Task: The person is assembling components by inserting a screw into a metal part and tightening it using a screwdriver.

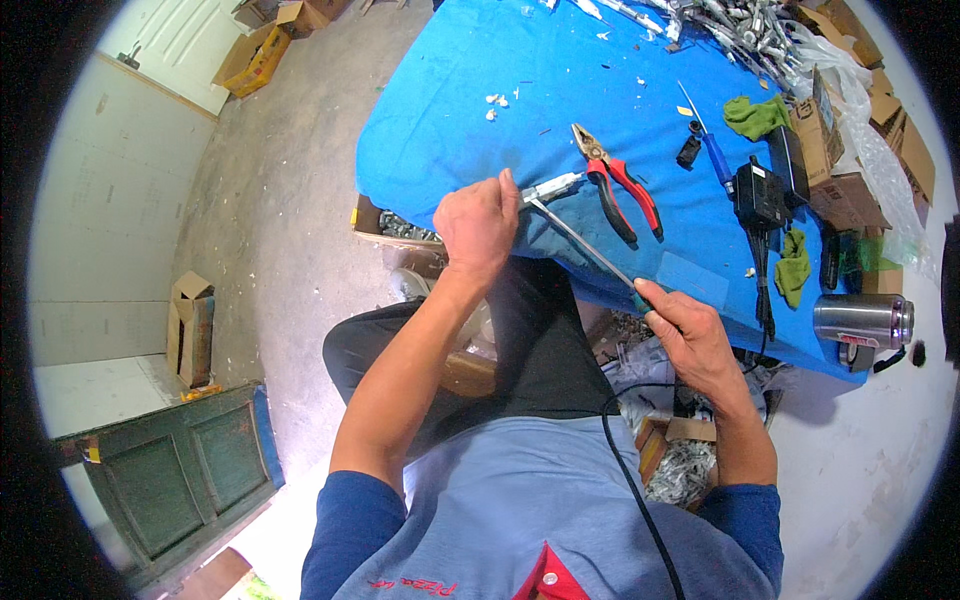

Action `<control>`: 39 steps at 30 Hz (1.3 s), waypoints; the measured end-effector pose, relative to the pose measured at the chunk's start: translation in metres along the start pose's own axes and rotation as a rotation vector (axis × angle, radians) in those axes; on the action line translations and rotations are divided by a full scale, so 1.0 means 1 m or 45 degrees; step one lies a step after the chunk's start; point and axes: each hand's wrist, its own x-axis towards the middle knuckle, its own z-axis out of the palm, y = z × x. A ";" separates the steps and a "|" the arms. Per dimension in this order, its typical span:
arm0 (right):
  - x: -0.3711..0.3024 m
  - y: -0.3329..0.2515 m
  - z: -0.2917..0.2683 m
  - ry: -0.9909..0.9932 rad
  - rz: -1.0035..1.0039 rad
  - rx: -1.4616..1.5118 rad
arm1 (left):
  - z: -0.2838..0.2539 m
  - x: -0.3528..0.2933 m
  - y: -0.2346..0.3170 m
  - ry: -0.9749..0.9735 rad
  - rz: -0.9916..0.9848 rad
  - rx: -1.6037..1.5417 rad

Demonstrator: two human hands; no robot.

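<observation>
At the near edge of the blue-covered table (450,110), my left hand (478,228) is closed round a silvery-white metal part (552,187), whose end sticks out to the right. My right hand (688,328) grips the dark green handle of a screwdriver (585,247). The screwdriver's long shaft slants up and left, and its tip meets the metal part beside my left fist. Just right of the part lie pliers (622,190) with red and black handles, jaws pointing away from me. What my left fingers cover of the part is hidden.
A blue screwdriver (715,150), a black power adapter (760,195) with cable, green cloths (755,117) and a metal can (862,321) lie at the right. Metal parts pile up (745,35) at the far right. Below the table edge stands a box of parts (392,228); a black cable crosses my front.
</observation>
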 end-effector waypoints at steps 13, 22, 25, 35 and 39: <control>0.010 0.008 -0.005 -0.187 0.525 0.712 | 0.001 0.004 0.003 -0.001 -0.087 0.058; 0.001 0.003 0.020 0.120 0.016 0.051 | -0.001 0.003 0.003 -0.025 -0.082 0.038; 0.001 0.000 0.008 0.063 0.013 -0.031 | -0.002 0.000 0.003 -0.028 -0.080 0.030; 0.014 0.007 -0.007 -0.040 -0.034 0.132 | 0.004 -0.001 0.002 0.032 -0.053 0.057; 0.017 0.005 -0.013 -0.143 0.204 0.290 | 0.003 0.000 0.003 0.018 -0.079 0.062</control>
